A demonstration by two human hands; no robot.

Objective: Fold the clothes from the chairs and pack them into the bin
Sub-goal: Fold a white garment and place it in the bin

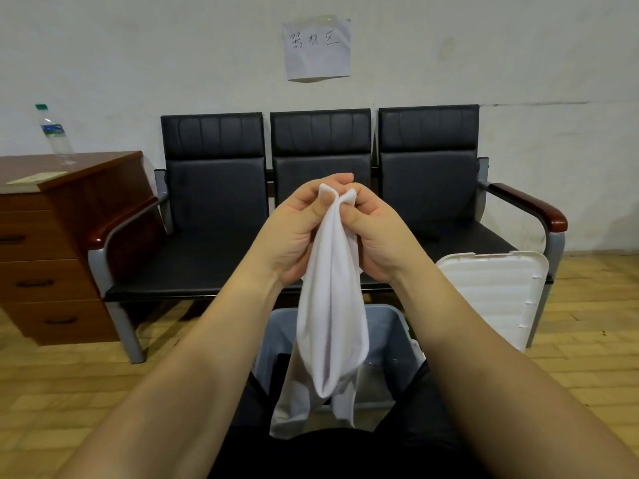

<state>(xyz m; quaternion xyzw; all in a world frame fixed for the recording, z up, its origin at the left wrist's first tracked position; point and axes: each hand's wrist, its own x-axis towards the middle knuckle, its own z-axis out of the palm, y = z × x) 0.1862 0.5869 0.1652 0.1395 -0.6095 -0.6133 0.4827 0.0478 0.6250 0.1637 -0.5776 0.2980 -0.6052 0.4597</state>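
While both hands are raised together in the middle, the left hand (294,223) and the right hand (375,229) pinch the top edge of a white garment (330,326) with curled fingers. It hangs down over the grey bin (397,340) near the person. Beyond stand three black chairs (214,188); a white lid (494,292) leans on the right one.

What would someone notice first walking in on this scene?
First, the two hands, left and right, pinching the top of a white cloth at centre frame, so that it hangs down over an open grey bin. Behind them a row of three black chairs stands against the wall, with the bin's white lid leaning on the right seat. A paper sign hangs above.
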